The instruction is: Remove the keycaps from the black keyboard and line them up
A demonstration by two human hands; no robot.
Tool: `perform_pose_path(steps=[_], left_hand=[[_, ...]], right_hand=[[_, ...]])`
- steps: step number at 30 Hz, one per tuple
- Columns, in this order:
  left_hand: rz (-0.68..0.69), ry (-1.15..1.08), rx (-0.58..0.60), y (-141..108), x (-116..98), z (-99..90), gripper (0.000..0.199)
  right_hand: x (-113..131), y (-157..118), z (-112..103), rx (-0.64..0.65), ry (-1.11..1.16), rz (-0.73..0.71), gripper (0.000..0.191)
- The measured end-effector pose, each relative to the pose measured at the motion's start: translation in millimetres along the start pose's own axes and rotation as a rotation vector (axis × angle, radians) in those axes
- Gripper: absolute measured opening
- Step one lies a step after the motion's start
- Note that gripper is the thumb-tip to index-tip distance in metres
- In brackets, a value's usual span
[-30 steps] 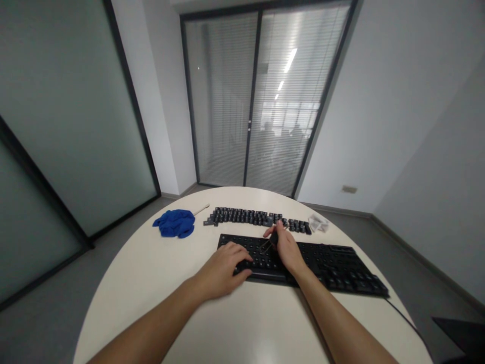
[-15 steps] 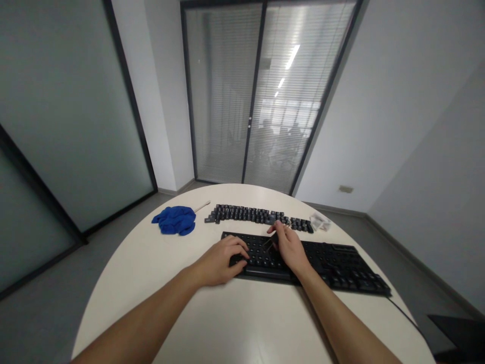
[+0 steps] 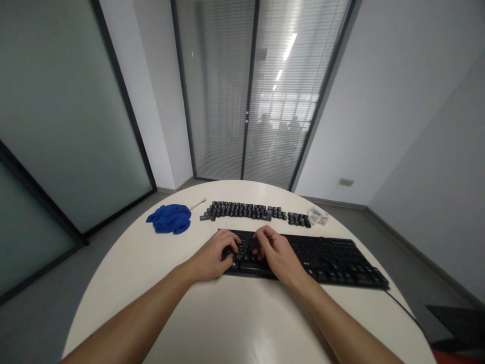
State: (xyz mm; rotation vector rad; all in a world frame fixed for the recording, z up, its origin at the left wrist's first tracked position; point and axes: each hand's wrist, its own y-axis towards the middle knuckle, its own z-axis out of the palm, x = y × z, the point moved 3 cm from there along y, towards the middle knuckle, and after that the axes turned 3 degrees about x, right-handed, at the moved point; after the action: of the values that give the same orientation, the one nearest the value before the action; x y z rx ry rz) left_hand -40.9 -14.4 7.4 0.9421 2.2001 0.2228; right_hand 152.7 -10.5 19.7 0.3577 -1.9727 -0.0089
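A black keyboard (image 3: 322,258) lies across the table, and many of its keycaps are off on the left and middle parts. My left hand (image 3: 214,255) is curled over the keyboard's left end, thumb at the near side and fingers on top, holding it. My right hand (image 3: 278,253) pinches a dark keycap puller (image 3: 255,244) over the left part of the keyboard; the tool's wire tips are hard to make out against the black. Beyond the keyboard, loose black keycaps (image 3: 238,210) stand in rows.
A crumpled blue cloth (image 3: 170,218) lies on the left of the round white table (image 3: 212,323), with a thin pale-handled brush or stick (image 3: 197,204) beside it. A clear plastic piece (image 3: 318,216) sits at the right end of the keycap rows. A cable (image 3: 403,306) runs off the right edge.
My right hand has moved left and slightly nearer with the keycap puller, closer to my left hand. My left hand stays at the keyboard's left end, its fingers more curled. The view has shifted slightly.
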Motion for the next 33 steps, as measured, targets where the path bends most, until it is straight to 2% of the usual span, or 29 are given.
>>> perform_pose_path(steps=[5,11,15,19,25,33], left_hand=[[-0.002,-0.046,0.007,-1,3,-0.3,0.024],[-0.023,-0.081,-0.003,-1,4,-2.4,0.020],[-0.094,-0.136,-0.033,-1,8,-2.7,0.021],[-0.167,-0.181,-0.027,-2,11,-2.8,0.026],[-0.189,-0.173,-0.016,-2,12,-3.3,0.029],[-0.192,-0.155,-0.016,-2,12,-3.4,0.030]], right_hand=[[6,2,-6,-0.025,-0.008,-0.063,0.034],[5,4,-11,0.040,0.069,-0.137,0.027],[2,4,-14,0.025,0.087,-0.115,0.025],[10,3,-18,0.012,0.057,-0.158,0.025],[18,-3,-9,0.059,-0.016,-0.201,0.031],[10,0,0,0.056,-0.051,-0.218,0.032]])
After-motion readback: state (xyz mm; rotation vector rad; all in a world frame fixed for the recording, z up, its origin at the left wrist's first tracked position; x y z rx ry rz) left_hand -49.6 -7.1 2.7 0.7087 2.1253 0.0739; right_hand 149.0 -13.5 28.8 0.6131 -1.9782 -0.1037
